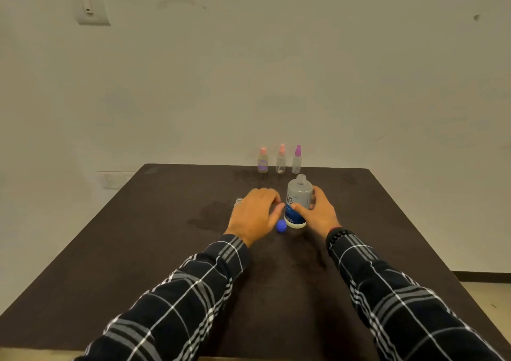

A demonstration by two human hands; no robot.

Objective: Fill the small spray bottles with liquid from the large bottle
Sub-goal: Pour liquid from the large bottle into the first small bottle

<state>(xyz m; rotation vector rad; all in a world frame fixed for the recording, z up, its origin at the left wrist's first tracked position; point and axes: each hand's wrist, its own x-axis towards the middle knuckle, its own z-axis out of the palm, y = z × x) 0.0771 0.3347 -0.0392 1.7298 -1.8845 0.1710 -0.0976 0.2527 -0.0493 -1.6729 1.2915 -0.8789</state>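
Your right hand [318,212] is wrapped round the large bottle [298,200]. The thumb [298,208] lies across the front over the label, and the fingers curl round the far right side, so the grip is closed on the bottle's middle. The bottle stands upright on the dark table [138,250], near its centre, with its neck uncapped. Its blue cap [281,225] lies on the table just beside the bottle's base, between your two hands.

Your left hand [254,216] sits just left of the large bottle, knuckles up and fingers bent downward. The neck of a small clear bottle [239,202] with no top shows at the hand's far left edge. The hand hides the rest of it, so you may be holding it, but I cannot tell whether those fingers close on it or only hover over it.

Three small spray bottles stand upright in a row at the table's far edge, well apart from your hands. They are a pink-topped one [263,161], a second pink-topped one [281,159] and a purple-topped one [297,159].
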